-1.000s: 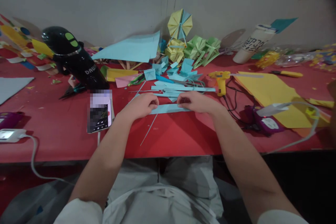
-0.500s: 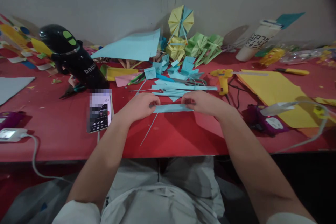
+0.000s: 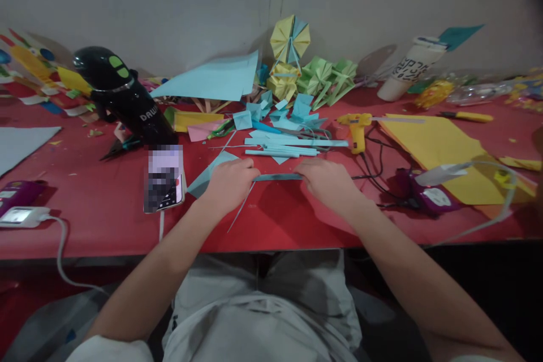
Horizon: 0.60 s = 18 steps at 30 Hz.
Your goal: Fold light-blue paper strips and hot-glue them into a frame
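Far left, a papercraft (image 3: pixel 40 82) of bright curved bands is cut off by the frame, as is a pale, flat sheet (image 3: pixel 21 147) below it. The glossy black bottle (image 3: pixel 127 96) leans, a rounded cylinder whose lettering curves out of sight after "DAW". Beside it lies a phone (image 3: pixel 164 180), its screen partly blurred into square blocks. A matte blue triangle of paper (image 3: pixel 207 174) runs under my left hand (image 3: pixel 234 182); I cannot tell whether it joins the strip I hold. My left fingers are curled and pressed together on one end of the narrow blue paper strip (image 3: pixel 278 177), which lies crosswise between my hands above the red tabletop (image 3: pixel 280 220); the thumb is hidden. Behind the strip are slim paper tubes (image 3: pixel 282 151) and, farther back, a pleated yellow-and-blue rosette (image 3: pixel 291 39). My right hand (image 3: pixel 323 182) is likewise closed on the strip's other end, its fingertips mostly concealed. To the right stands a yellow plastic glue gun (image 3: pixel 357 129), its dark cord looping partly out of view behind my right hand, then smooth yellow sheets (image 3: pixel 441 150), partly covered by a white plug.
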### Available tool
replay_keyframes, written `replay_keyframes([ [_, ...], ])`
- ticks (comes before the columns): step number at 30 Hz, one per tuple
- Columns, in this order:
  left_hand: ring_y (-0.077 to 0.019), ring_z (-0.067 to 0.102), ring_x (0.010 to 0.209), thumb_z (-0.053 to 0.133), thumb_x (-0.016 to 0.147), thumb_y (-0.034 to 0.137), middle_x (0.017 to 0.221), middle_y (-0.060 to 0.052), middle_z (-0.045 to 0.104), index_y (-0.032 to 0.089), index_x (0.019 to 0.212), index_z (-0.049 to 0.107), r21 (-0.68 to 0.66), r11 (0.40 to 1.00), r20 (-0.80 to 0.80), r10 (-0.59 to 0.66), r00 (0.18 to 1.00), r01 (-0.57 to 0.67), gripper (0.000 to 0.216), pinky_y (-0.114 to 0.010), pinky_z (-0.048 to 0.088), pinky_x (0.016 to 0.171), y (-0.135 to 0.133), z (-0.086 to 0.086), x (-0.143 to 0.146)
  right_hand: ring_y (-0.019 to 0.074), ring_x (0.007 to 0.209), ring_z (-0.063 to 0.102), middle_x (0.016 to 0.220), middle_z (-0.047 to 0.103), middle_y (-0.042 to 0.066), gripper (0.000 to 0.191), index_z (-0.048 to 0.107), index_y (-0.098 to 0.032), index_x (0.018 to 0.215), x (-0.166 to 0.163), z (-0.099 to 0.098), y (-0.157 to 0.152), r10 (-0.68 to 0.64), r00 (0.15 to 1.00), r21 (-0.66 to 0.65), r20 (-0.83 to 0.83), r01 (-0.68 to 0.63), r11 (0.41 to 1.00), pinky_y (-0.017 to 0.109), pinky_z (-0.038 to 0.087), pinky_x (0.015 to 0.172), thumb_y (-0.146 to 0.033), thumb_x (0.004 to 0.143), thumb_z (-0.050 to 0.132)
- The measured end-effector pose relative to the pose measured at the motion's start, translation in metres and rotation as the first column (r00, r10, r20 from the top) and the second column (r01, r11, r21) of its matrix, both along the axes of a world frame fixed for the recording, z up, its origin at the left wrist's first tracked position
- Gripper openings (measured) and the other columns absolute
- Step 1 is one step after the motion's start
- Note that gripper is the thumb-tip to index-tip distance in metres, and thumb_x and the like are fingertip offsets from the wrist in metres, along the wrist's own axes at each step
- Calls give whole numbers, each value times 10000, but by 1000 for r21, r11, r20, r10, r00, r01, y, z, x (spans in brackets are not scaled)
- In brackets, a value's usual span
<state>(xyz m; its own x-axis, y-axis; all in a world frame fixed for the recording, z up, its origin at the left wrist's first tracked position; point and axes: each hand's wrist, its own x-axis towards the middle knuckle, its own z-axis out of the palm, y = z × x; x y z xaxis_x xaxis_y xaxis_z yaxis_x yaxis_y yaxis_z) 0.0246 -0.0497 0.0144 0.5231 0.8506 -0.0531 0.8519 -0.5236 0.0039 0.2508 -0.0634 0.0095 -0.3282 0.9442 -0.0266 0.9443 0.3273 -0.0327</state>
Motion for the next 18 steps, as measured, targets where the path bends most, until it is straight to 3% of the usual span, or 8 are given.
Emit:
replay_keyframes([
  [11,-236,635,1071,439,860,34,1211,-95,668,212,1126,696,-16,995,55,97,994,-96,411,-300,494,700,-24,-16,6,246,994,665,1049,737,109,344,717,-194,988,-6,1,-13,-35,999,-30,34,36,999,276,389,622,-21,853,452],
  [18,-275,669,1017,367,951,192,1275,-152,623,152,1327,581,4,993,46,121,992,-122,434,-350,537,707,-42,-19,14,239,964,668,1007,738,104,362,718,-189,967,-7,-5,-19,-54,998,-3,31,54,999,286,347,583,4,829,444],
])
